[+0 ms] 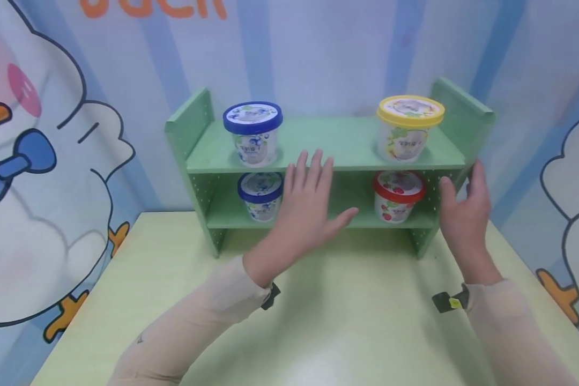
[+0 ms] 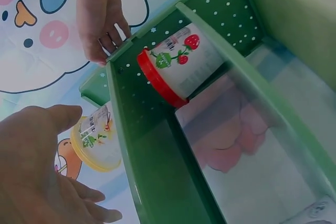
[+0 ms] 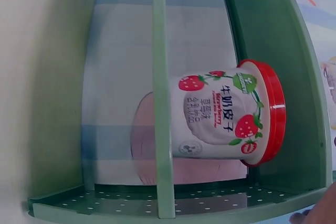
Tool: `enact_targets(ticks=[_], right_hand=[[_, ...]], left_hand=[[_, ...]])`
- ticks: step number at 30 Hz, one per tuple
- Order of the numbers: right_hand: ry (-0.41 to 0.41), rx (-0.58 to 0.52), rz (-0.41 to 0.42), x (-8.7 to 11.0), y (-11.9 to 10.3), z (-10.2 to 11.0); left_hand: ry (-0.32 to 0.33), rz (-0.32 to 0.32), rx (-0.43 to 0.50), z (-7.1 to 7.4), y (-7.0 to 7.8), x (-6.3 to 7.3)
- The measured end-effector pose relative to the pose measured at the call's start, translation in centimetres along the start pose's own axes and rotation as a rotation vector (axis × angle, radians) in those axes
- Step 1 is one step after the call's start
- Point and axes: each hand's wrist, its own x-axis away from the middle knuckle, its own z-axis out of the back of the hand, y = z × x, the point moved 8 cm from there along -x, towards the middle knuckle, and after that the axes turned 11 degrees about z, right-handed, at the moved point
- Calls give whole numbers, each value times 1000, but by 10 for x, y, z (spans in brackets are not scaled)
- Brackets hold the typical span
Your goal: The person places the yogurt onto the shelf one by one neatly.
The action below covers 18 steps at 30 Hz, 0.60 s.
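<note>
A green two-tier shelf [image 1: 328, 142] stands on the table with several lidded paper tubs. On its upper board are a blue-lidded tub [image 1: 255, 134] at left and a yellow-lidded tub [image 1: 407, 128] at right. Below them sit another blue-lidded tub [image 1: 260, 195] and a red-lidded strawberry tub [image 3: 220, 114]. My left hand [image 1: 306, 209], fingers straight and thumb spread, is before the shelf's middle, partly covering the lower blue-lidded tub. My right hand [image 1: 468, 220] is beside the right side panel, fingers loosely extended. In the left wrist view its fingertips meet the shelf's edge; firm contact is unclear.
The pale yellow-green table [image 1: 318, 321] extends in front of the shelf. Behind and at both sides rise light-blue striped walls [image 1: 318, 53] with cartoon ducks. Each wrist carries a dark strap, such as the right strap [image 1: 448, 303].
</note>
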Motion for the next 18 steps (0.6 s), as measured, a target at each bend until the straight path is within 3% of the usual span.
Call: enact_targets(ticks=[9,13,18], right_hand=[[-13,100,-23,15,2,1],[-14,132,55,22,-7,-1],[-15,208,219,34,-27,-8]], left_hand=[[38,73,-39,-8,-16,21],[34,78,-40,-13,-21,29],[-9,91,-28,-21,-28,40]])
